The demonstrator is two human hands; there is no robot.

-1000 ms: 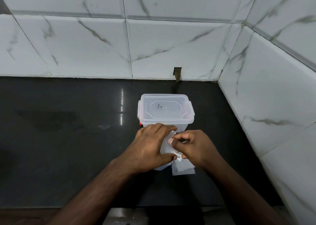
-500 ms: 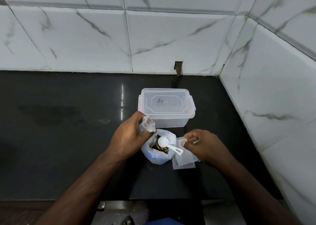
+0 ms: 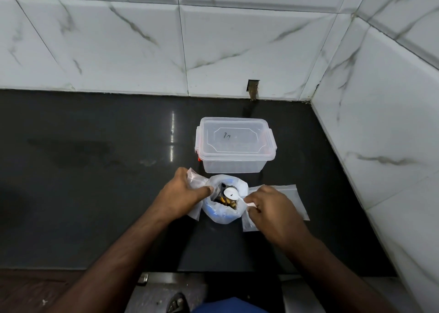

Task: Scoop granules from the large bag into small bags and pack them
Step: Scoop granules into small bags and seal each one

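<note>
- Black countertop (image 3: 95,193) carries the open large bag (image 3: 222,214), just in front of a lidded clear container (image 3: 235,144).
- White scoop (image 3: 231,192) sits in the bag mouth on brownish granules (image 3: 225,201).
- Left hand (image 3: 181,195) grips a small clear bag (image 3: 196,178) at the large bag's left edge.
- Right hand (image 3: 270,205) pinches the scoop handle, above flat small bags (image 3: 291,193) lying right of the large bag.

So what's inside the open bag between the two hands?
The open white-and-blue plastic bag holds a white plastic scoop, bowl up, resting on brownish-yellow granules. How deep the granules go is hidden by the bag's wall; the scoop's handle end is covered by the right hand.
</note>
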